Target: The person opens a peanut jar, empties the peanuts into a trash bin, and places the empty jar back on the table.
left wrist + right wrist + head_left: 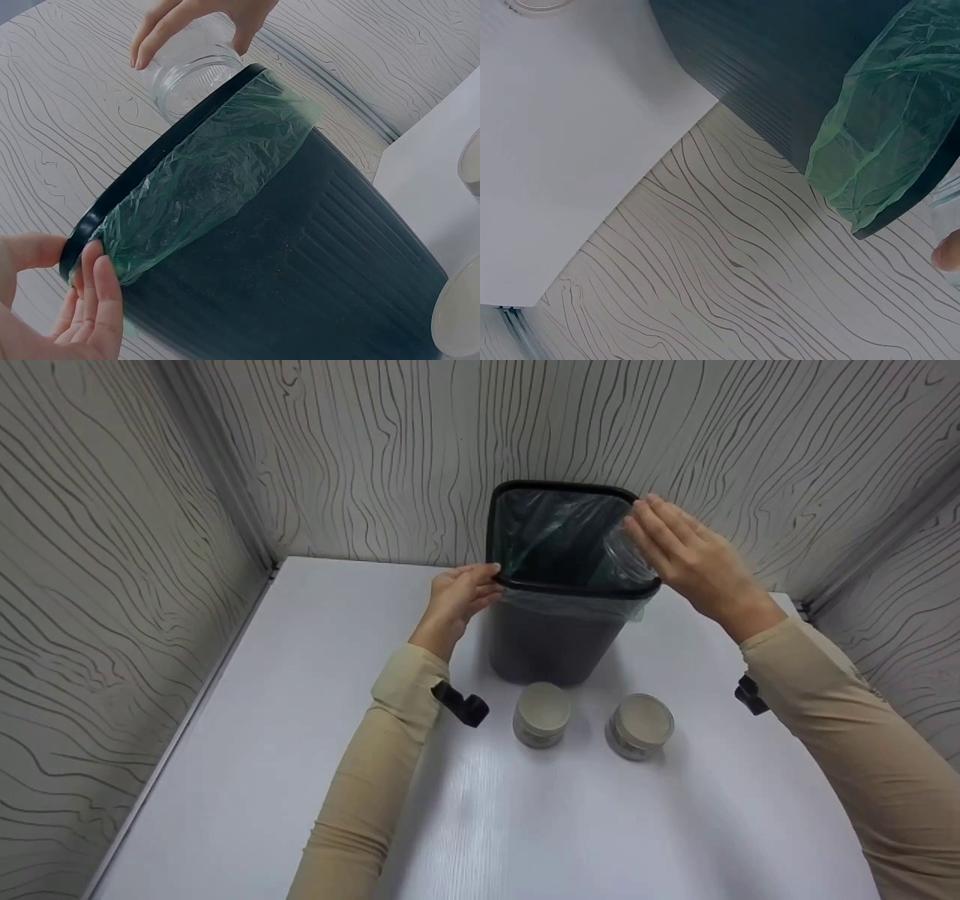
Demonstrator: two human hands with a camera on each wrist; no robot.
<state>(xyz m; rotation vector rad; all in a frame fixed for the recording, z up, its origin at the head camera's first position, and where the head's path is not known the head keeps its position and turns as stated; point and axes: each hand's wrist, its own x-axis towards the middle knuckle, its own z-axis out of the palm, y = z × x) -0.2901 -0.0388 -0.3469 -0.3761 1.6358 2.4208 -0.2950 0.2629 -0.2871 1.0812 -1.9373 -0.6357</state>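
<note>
A dark trash bin (pixel 547 649) stands at the back of the table, lined with a thin green bag (pixel 210 172) folded over its black rim. My left hand (pixel 459 598) pinches the near left corner of that rim, thumb on one side and fingers on the other. At the opposite corner, my right hand (pixel 694 556) grips a clear jar (pixel 624 553). The jar is tilted, its wide mouth angled down into the bin's opening. In the right wrist view only a fingertip (pixel 949 253) and a sliver of the jar show at the right edge.
Two lidded jars (pixel 543 714) (pixel 641 725) with pale tops stand on the white table (pixel 300 735) in front of the bin. Patterned wall panels (pixel 360 457) rise close behind the bin and along both sides.
</note>
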